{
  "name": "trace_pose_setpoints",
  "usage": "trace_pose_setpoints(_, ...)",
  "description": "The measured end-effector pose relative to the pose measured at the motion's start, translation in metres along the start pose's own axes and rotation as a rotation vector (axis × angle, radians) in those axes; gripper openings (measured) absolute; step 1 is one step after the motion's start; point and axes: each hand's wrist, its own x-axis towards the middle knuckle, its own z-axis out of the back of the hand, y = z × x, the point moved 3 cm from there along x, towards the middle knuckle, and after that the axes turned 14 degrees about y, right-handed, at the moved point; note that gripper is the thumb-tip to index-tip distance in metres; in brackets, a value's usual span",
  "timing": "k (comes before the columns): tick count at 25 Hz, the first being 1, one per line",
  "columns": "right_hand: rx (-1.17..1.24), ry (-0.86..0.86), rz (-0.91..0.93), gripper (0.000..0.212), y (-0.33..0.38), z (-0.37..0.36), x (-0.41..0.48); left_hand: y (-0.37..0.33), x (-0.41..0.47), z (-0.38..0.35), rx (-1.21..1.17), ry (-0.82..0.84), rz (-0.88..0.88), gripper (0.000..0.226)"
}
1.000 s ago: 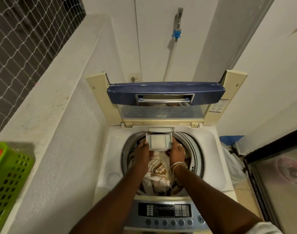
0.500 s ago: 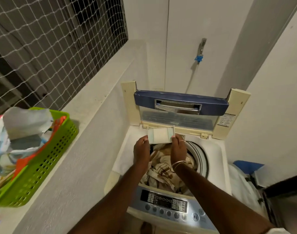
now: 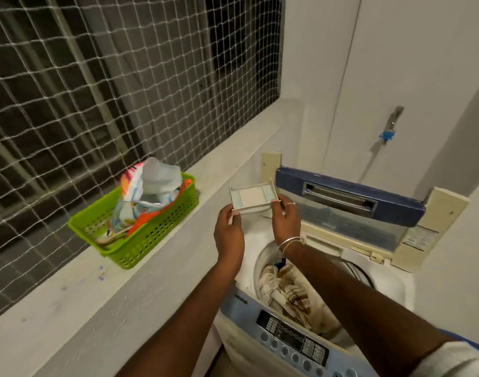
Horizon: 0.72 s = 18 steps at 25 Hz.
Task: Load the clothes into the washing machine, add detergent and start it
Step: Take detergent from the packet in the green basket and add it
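Observation:
The top-loading washing machine (image 3: 396,284) stands with its blue-edged lid (image 3: 350,197) raised. Cream and brown clothes (image 3: 290,292) fill the drum. A small white detergent tray (image 3: 253,198) is out of the machine, held level above its left rear corner. My left hand (image 3: 229,235) grips the tray's left end and my right hand (image 3: 286,219) grips its right end. The tray's compartments look empty. The control panel (image 3: 292,341) with round buttons runs along the machine's front.
A green plastic basket (image 3: 162,229) holding crumpled colourful pouches sits on the white ledge (image 3: 69,295) to the left, under a netted window grille (image 3: 97,91). A tap with a blue fitting (image 3: 390,126) is on the wall behind the machine.
Both hands have lifted the detergent tray out of its slot at the drum's rear and carried it up and left, toward the ledge. My view has turned left, bringing the basket fully in.

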Motion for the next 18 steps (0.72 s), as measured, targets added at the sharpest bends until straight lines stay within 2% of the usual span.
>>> trace_pose_setpoints(5,0.005,0.069,0.047,0.030,0.043,-0.044,0.049,-0.019,0.034,0.022,0.049,-0.055,-0.034,0.046)
trace_pose_setpoints(10,-0.118,0.186,0.053,0.033,0.059,-0.081,0.110,-0.016,0.074,0.027,0.171,-0.054,-0.025,0.062)
trace_pose_setpoints(15,-0.219,0.270,0.053,0.035,0.056,-0.107,0.143,-0.016,0.096,0.034,0.225,-0.076,0.001,0.065)
trace_pose_setpoints(18,-0.252,0.265,0.034,0.034,0.055,-0.120,0.151,-0.017,0.104,0.033,0.255,-0.091,0.022,0.068)
